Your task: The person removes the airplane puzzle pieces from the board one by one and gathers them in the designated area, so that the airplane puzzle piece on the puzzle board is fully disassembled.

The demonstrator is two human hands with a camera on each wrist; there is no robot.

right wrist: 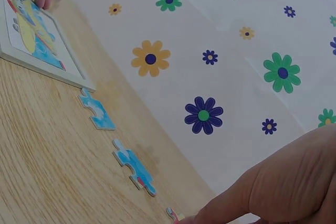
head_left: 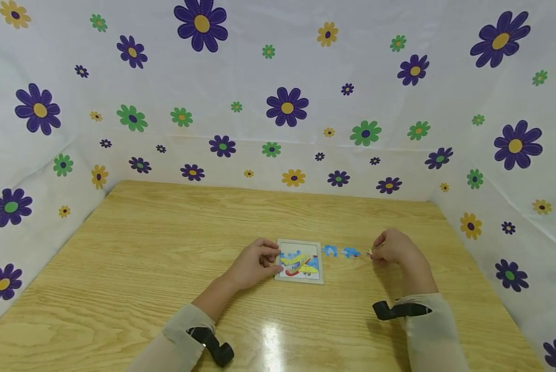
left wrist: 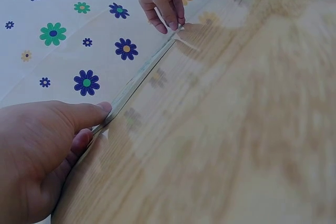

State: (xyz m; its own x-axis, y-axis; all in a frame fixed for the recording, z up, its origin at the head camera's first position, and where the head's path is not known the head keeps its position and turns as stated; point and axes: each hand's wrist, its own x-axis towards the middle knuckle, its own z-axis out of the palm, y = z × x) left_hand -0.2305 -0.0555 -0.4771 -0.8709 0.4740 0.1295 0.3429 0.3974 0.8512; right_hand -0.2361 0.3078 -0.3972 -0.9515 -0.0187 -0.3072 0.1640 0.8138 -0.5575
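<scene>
A small square jigsaw board (head_left: 321, 266) with a pale frame lies on the table, showing a yellow and red airplane picture (head_left: 301, 264) on blue and white. My left hand (head_left: 253, 264) holds the board's left edge, thumb at the near side and fingers curled further up. Right of the board, two loose blue puzzle pieces (right wrist: 97, 110) (head_left: 351, 252) lie in a row. At the row's right end my right hand (head_left: 394, 249) pinches a third puzzle piece (head_left: 369, 252), yellowish and red, close over the table. Its fingers hide most of that piece.
The wood-grain table (head_left: 166, 232) stretches around the board on all sides. White cloth walls (head_left: 240, 62) with purple, green and yellow flowers enclose it at the back, left and right. Black straps (head_left: 400, 310) are on both wrists.
</scene>
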